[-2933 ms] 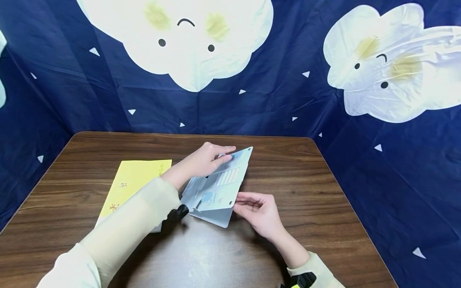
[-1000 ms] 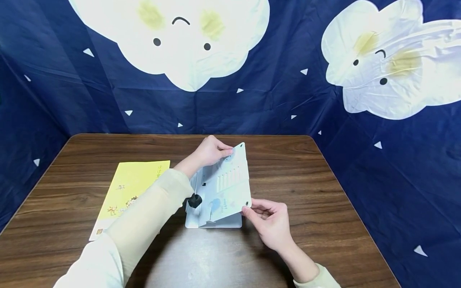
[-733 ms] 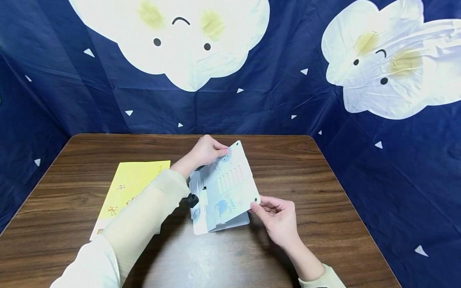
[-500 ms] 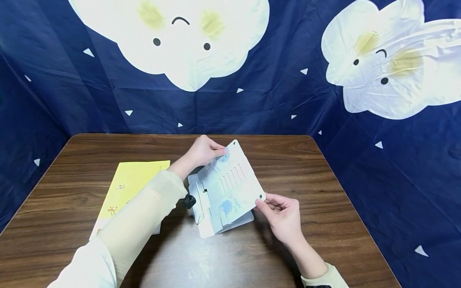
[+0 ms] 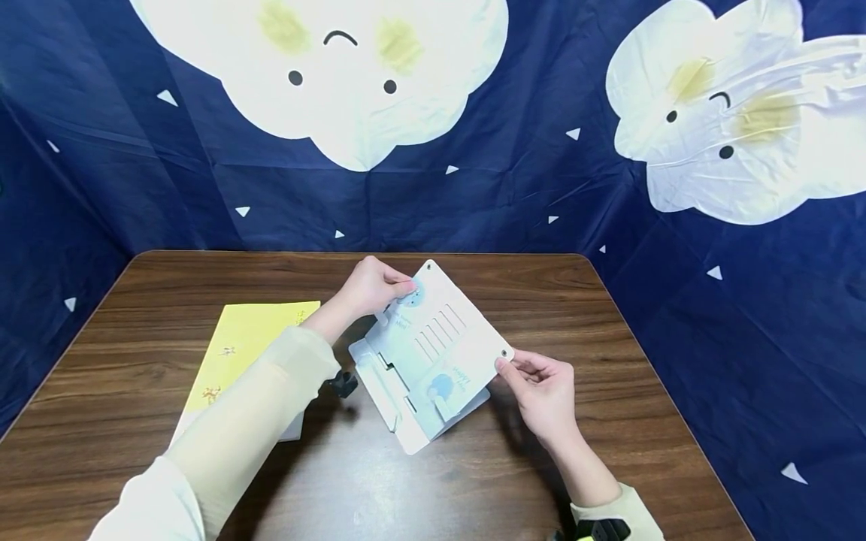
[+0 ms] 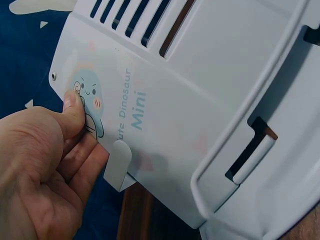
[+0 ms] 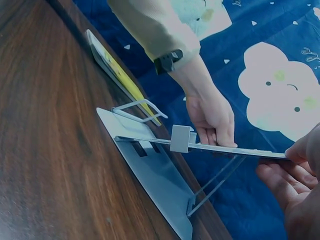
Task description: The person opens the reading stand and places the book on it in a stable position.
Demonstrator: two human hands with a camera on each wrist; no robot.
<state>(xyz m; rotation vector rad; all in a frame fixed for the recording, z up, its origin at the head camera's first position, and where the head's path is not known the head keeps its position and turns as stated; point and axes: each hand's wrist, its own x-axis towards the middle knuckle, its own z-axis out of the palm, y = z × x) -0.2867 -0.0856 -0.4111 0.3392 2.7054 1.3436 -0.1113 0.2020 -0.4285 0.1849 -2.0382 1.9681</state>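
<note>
A pale blue-white book stand [image 5: 443,338] with slots and a cartoon dinosaur print stands tilted at mid-table. Its back panel is raised off the base plate [image 7: 155,185], with a wire support [image 7: 215,185] behind it. My left hand [image 5: 370,289] pinches the panel's far-left edge, thumb over the printed dinosaur [image 6: 87,87] in the left wrist view. At the near-right corner, my right hand [image 5: 544,391] pinches the panel between thumb and fingers. A wire page holder [image 7: 142,107] juts up from the base's front.
A yellow book [image 5: 253,346] lies on the wooden table [image 5: 379,496] to the left, partly behind my left sleeve [image 5: 250,428]. A dark blue curtain [image 5: 406,210] with cloud prints hangs just beyond the table's back edge.
The book stand has turned anticlockwise in the head view, its slotted face coming round more toward the camera. My right hand has moved right and slightly away; my left hand has shifted slightly left.
</note>
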